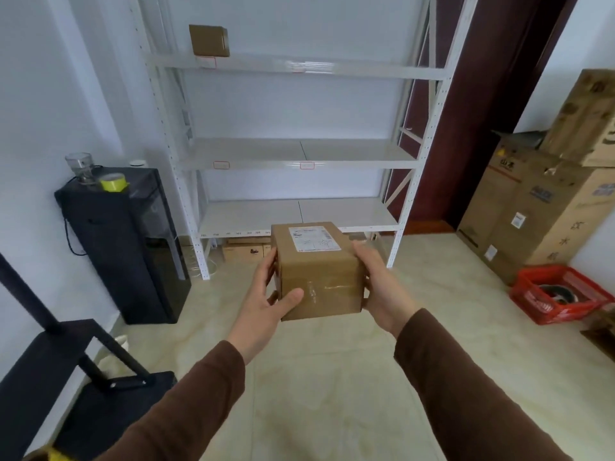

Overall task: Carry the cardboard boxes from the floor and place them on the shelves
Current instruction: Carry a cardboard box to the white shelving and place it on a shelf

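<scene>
Cardboard box held mid-air facing the shelves, left hand and right hand fingers clamped on its sides; side-only squeeze risks slipping during the lift.

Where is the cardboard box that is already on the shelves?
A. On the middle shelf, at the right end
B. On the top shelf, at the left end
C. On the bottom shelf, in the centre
B: a small brown box stands at the left end of the top shelf; the lower shelves hold no box.
</scene>
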The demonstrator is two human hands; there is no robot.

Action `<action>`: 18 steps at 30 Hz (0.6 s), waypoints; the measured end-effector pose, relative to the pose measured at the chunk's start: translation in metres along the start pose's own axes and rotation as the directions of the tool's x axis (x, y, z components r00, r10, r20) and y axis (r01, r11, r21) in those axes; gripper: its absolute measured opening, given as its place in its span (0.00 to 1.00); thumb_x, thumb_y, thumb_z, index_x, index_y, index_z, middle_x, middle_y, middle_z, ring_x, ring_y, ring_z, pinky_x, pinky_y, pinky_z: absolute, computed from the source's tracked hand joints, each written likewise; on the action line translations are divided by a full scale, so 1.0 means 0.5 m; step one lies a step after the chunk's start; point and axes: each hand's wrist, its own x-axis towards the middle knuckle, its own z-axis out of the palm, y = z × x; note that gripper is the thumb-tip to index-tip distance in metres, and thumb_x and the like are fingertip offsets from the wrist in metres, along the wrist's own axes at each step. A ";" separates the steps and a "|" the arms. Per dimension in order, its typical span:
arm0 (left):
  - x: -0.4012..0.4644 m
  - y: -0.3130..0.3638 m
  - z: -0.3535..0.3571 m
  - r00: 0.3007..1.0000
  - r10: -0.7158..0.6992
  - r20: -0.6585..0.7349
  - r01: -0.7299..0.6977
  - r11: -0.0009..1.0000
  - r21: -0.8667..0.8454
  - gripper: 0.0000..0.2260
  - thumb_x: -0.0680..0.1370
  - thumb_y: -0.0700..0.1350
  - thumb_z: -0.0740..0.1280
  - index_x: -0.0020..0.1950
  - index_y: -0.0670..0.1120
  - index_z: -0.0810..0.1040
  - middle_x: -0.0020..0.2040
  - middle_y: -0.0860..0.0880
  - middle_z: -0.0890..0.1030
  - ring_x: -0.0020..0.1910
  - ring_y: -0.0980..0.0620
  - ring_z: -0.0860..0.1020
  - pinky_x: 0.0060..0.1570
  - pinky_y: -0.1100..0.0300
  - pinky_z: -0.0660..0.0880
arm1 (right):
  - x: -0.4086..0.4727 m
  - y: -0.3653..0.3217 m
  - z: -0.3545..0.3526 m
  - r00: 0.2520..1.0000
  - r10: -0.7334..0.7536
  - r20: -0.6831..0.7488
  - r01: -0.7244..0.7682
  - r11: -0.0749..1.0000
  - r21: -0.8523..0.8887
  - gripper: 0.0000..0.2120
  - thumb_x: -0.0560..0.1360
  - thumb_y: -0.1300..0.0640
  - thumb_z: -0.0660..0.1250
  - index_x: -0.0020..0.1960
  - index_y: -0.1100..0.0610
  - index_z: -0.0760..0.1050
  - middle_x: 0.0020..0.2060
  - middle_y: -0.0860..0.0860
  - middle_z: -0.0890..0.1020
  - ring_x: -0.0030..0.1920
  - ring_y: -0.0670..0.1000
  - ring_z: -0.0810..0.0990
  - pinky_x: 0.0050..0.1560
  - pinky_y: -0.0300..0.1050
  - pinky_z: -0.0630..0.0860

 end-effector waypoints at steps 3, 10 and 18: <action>0.133 0.012 0.002 0.996 -0.086 -0.037 0.085 0.996 -0.036 0.36 0.73 0.57 0.75 0.78 0.64 0.63 0.74 0.60 0.72 0.74 0.58 0.70 0.75 0.49 0.67 | 0.149 -0.010 0.003 0.999 -0.039 -0.027 0.041 0.996 0.080 0.24 0.78 0.41 0.65 0.69 0.52 0.76 0.64 0.51 0.84 0.59 0.47 0.83 0.59 0.55 0.81; 0.420 0.045 -0.053 0.966 -0.228 -0.125 0.183 0.937 -0.298 0.20 0.83 0.60 0.60 0.74 0.59 0.74 0.70 0.56 0.80 0.69 0.54 0.76 0.67 0.53 0.74 | 0.447 -0.061 0.085 0.976 -0.216 0.019 0.214 0.974 0.076 0.23 0.77 0.44 0.66 0.69 0.50 0.72 0.60 0.47 0.83 0.56 0.48 0.81 0.55 0.47 0.77; 0.706 -0.007 -0.220 0.952 -0.145 -0.268 0.093 0.976 -0.198 0.25 0.83 0.52 0.63 0.79 0.65 0.61 0.69 0.55 0.79 0.66 0.49 0.78 0.66 0.49 0.76 | 0.762 -0.091 0.251 0.955 -0.281 0.095 0.278 0.960 0.040 0.23 0.75 0.43 0.66 0.68 0.46 0.73 0.64 0.48 0.82 0.64 0.52 0.79 0.65 0.54 0.75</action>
